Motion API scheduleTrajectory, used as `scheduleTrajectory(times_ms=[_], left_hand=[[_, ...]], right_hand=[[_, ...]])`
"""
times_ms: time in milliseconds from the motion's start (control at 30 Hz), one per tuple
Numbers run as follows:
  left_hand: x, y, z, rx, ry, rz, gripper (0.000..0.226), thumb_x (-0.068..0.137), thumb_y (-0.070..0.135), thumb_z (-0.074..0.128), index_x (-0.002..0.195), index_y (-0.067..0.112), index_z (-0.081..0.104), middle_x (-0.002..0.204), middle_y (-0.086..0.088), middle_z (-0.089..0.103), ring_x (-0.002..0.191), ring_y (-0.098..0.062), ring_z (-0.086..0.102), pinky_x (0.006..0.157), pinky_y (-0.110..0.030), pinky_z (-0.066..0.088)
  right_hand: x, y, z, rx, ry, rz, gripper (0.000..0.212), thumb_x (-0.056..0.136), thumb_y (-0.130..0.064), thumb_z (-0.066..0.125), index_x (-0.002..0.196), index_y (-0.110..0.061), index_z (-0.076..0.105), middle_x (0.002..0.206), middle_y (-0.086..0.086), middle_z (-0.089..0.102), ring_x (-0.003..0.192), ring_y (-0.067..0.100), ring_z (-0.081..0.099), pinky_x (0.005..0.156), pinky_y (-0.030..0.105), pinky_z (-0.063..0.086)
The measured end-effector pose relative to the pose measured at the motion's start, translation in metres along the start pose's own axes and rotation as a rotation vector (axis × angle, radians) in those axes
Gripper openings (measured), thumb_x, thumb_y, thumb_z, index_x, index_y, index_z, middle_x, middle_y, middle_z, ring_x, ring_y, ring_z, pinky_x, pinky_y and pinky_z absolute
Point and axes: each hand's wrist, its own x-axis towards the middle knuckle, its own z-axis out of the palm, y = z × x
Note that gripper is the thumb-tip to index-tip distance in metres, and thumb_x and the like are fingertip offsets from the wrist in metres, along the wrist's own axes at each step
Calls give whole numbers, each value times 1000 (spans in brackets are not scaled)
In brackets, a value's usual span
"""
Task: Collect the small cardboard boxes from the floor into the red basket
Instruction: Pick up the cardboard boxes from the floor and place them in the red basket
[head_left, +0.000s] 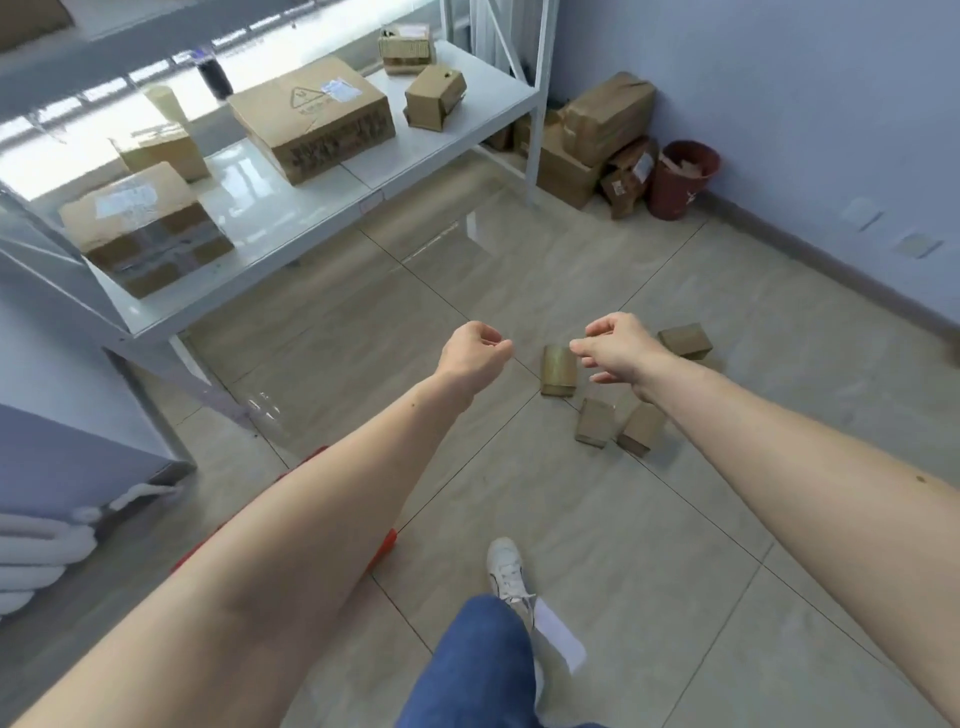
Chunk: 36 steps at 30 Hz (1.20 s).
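Both your hands reach forward over the tiled floor (597, 545), loosely curled and holding nothing. Four small cardboard boxes (594, 422) lie scattered ahead and to your right. Your right hand (618, 349) is nearer, hovering just beside the nearest box (559, 370), whose long axis points away from you. Your left hand (475, 353) is further left. The red basket (387, 543) sits behind, mostly hidden under your left forearm. Open floor surrounds the boxes.

Four small cardboard boxes (559, 371) scattered on floor — red basket (387, 540) mostly hidden
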Motion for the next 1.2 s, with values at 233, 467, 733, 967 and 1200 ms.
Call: scheduleTrajectory(times_ms=[233, 467, 733, 967, 1200], left_hand=[[100, 42, 56, 22, -1, -31, 8, 83, 26, 59, 85, 19, 59, 91, 0, 61, 84, -22, 56, 82, -38, 54], [184, 70, 98, 38, -2, -140, 21, 84, 29, 59, 99, 15, 64, 100, -2, 65, 91, -21, 59, 88, -42, 56], [263, 63, 149, -44, 95, -292, 22, 84, 32, 60, 101, 18, 62, 96, 3, 62, 93, -22, 60, 91, -44, 56], [335, -6, 214, -97, 164, -458, 23, 84, 30, 60, 103, 18, 61, 109, -4, 66, 91, -23, 59, 89, -44, 56], [421, -113, 303, -53, 114, -542, 44, 90, 30, 58, 132, 15, 52, 133, -8, 53, 115, -28, 57, 91, -36, 49]], right_hand=[[114, -13, -56, -21, 8, 37, 43, 86, -15, 68, 124, -11, 50, 120, 13, 61, 98, 21, 64, 78, 38, 58], [214, -13, -97, -63, -27, 126, 50, 88, -15, 67, 132, -9, 45, 107, 5, 56, 94, 19, 63, 83, 40, 58], [351, 2, -117, -180, -109, 144, 51, 86, -17, 68, 131, -11, 47, 134, 9, 51, 117, 26, 60, 76, 36, 57], [469, 70, -77, -227, -205, 198, 55, 87, -17, 68, 135, -12, 43, 131, 7, 52, 109, 23, 57, 81, 39, 57], [574, 188, -15, -432, -255, 145, 59, 88, -24, 66, 140, -17, 41, 144, 7, 44, 124, 25, 50, 100, 36, 41]])
